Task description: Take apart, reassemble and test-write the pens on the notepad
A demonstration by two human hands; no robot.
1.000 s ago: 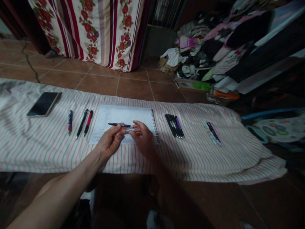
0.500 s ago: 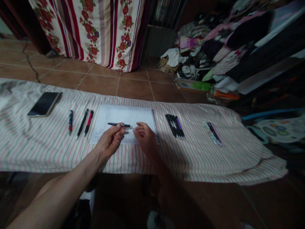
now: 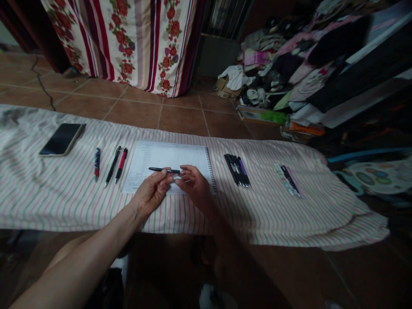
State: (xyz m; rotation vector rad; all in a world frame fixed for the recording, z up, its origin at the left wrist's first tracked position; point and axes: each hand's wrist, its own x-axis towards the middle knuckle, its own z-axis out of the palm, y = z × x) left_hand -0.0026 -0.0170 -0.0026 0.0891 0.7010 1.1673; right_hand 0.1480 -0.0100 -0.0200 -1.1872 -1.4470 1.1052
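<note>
My left hand pinches a black pen and holds it level just above a spiral notebook on a striped cloth. My right hand is closed at the pen's right tip, its fingers pressed together around the end. What the right fingers grip there is too small to make out. Left of the notebook lie three pens. On the right lies a row of several dark pens, and further right another small bundle of pens.
A dark phone rests on the cloth at the far left. Behind the cloth is a tiled floor, a flowered curtain and a heap of clothes at the back right.
My right hand drew back slightly from the pen tip, then closed in on it again. The camera view shifted a little to the left.
</note>
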